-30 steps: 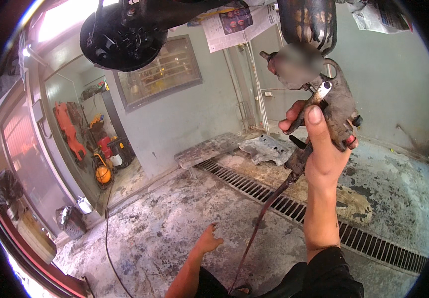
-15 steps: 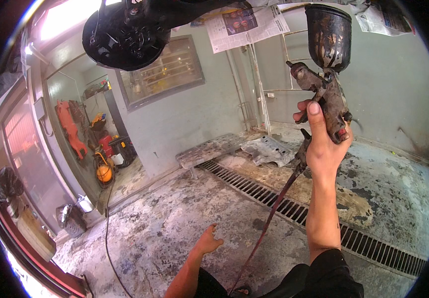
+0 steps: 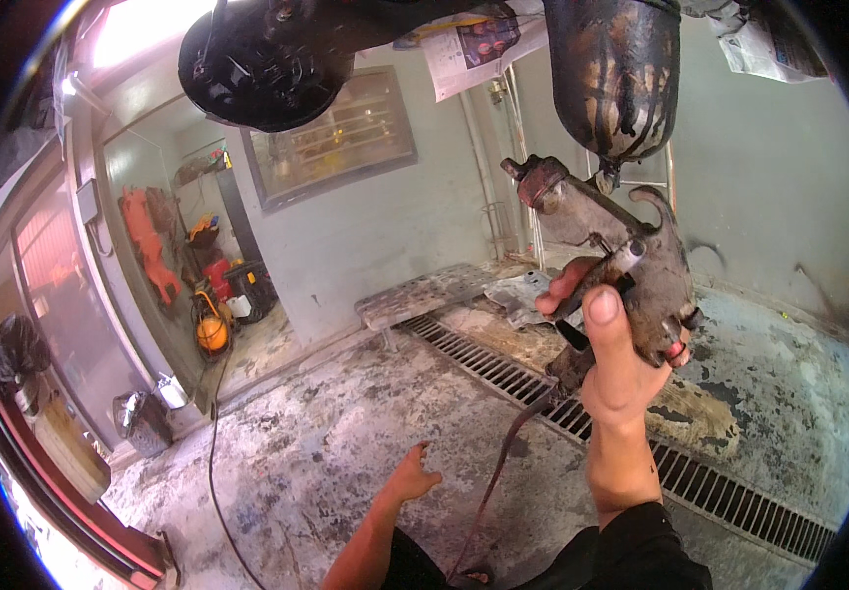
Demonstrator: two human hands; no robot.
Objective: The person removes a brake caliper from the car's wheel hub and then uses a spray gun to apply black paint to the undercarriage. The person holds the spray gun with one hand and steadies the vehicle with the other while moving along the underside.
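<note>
Workshop floor point(image 3: 297, 472): worn and mottled grey, seen from the head camera, with a slatted drain grate point(image 3: 739, 497) running slantwise toward the lower right.
Wall point(image 3: 336, 270): pale grey-green, with a framed window point(image 3: 331, 133); a low bench point(image 3: 420, 295) stands at its foot, and a perforated metal panel point(image 3: 515, 295) lies near the bench, partly hidden by the right hand.
Right hand point(image 3: 621, 369): raised right of centre and closed around the handle of a spray gun, the thumb lying along the near side and the other fingers wrapping from the far side, one or more fingertips at the trigger; whether the trigger is pressed cannot be told.
Spray gun point(image 3: 577, 211): held up before the wall, smeared with dark paint, its nozzle end toward the upper left.
Cup point(image 3: 613, 84): dark, streaked with drips, mounted above the gun body and partly cut off by the upper edge.
Hose point(image 3: 531, 411): leaves the bottom of the gun and curves down to the lower edge.
Left hand point(image 3: 413, 477): low over the floor, bare, thumb and forefinger spread apart in a loose pose, well apart from the gun.
Overhead: a black round part point(image 3: 265, 74) hangs at the upper left, beside a newspaper sheet point(image 3: 459, 59).
Doorway: an orange rounded machine point(image 3: 212, 332) stands inside.
</note>
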